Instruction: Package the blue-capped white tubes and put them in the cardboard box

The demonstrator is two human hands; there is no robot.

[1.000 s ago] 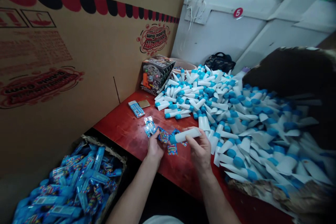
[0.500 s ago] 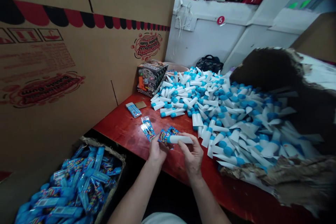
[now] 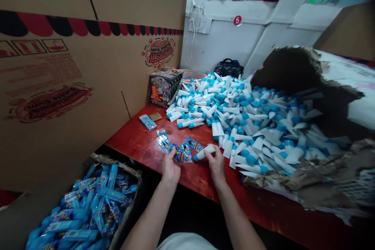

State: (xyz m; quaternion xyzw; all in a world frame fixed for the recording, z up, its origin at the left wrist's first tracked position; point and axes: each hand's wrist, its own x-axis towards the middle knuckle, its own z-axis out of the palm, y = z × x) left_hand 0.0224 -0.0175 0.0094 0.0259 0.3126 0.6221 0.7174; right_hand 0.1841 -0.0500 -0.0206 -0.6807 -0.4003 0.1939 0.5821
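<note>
My left hand pinches a printed plastic wrapper with a colourful blue pattern. In my right hand is a white tube with a blue cap, its cap pointing left toward the wrapper. Tube and wrapper are close together but look apart. Further printed wrappers lie on the red table just beyond my hands. A large heap of white tubes with blue caps spreads behind and to the right of my right hand.
Lower left stands an open carton full of wrapped blue tubes. A large cardboard box walls the left side. At the back are a toy box, a pink basin and a dark bag. Torn cardboard surrounds the heap's right side.
The tube and wrapper, together at first, are now separated: my right hand has the tube away from the wrapper in my left, tilting its cap end downward. The view has shifted slightly.
</note>
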